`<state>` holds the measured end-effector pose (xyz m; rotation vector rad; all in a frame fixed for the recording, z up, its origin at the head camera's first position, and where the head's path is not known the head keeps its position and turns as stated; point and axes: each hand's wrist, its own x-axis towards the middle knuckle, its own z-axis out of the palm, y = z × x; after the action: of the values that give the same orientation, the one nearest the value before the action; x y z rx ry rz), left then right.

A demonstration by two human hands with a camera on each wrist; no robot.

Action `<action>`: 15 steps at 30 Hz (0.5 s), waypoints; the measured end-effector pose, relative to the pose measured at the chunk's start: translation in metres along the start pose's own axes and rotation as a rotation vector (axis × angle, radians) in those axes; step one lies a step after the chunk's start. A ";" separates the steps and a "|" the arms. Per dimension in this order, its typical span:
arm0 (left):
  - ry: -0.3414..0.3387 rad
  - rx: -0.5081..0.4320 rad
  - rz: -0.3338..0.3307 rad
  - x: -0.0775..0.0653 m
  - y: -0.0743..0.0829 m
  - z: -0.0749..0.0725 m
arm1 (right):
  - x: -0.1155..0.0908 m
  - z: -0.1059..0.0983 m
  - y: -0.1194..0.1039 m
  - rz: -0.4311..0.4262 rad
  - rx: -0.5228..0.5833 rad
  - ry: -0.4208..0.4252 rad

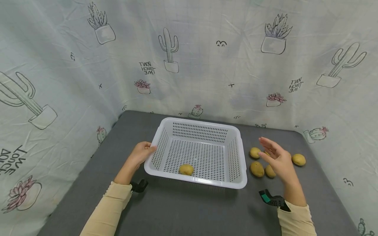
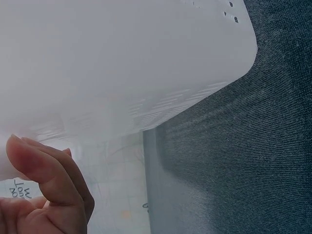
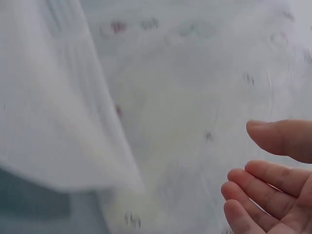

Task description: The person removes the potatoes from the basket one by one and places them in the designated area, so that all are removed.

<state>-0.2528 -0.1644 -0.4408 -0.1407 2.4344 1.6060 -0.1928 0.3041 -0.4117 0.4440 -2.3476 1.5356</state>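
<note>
A white plastic basket (image 1: pixel 195 179) with slotted walls sits in the middle of the grey table. My left hand (image 1: pixel 141 153) grips its left rim, thumb on top and fingers beneath; the left wrist view shows the curled fingers (image 2: pixel 48 170) against the white wall. One yellowish potato (image 1: pixel 186 169) lies inside, near the front wall. To the right of the basket, my right hand (image 1: pixel 279 160) hovers over several potatoes (image 1: pixel 257 169), partly covering them. Its fingers are spread from the thumb (image 3: pixel 278 136), and nothing shows between them in the right wrist view.
One potato (image 1: pixel 298 159) lies apart at the far right of the grey table (image 1: pixel 189 209). A pale cloth (image 1: pixel 200 65) printed with cacti hangs behind the table and along both sides. A dark wrist mount (image 1: pixel 273 199) is strapped to each forearm.
</note>
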 end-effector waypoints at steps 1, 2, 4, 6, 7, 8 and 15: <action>0.000 -0.001 -0.004 0.000 0.000 0.000 | 0.004 0.003 -0.004 -0.003 0.033 -0.020; 0.000 0.001 -0.006 0.000 0.000 0.000 | 0.009 0.007 -0.008 -0.001 0.057 -0.039; -0.004 0.004 -0.007 0.000 0.000 0.001 | 0.018 0.014 -0.016 0.003 0.082 -0.076; -0.007 0.009 -0.007 0.000 0.000 0.001 | 0.028 0.021 -0.022 0.003 0.098 -0.113; -0.008 0.010 -0.008 0.000 0.000 0.001 | 0.033 0.026 -0.024 0.005 0.112 -0.135; -0.007 0.009 -0.012 0.000 0.000 0.000 | 0.039 0.031 -0.025 0.001 0.128 -0.157; 0.005 0.019 -0.009 0.001 -0.001 0.001 | 0.077 0.075 -0.025 0.029 0.264 -0.320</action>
<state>-0.2531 -0.1640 -0.4419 -0.1520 2.4482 1.5802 -0.2585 0.2184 -0.3886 0.7719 -2.3904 1.9230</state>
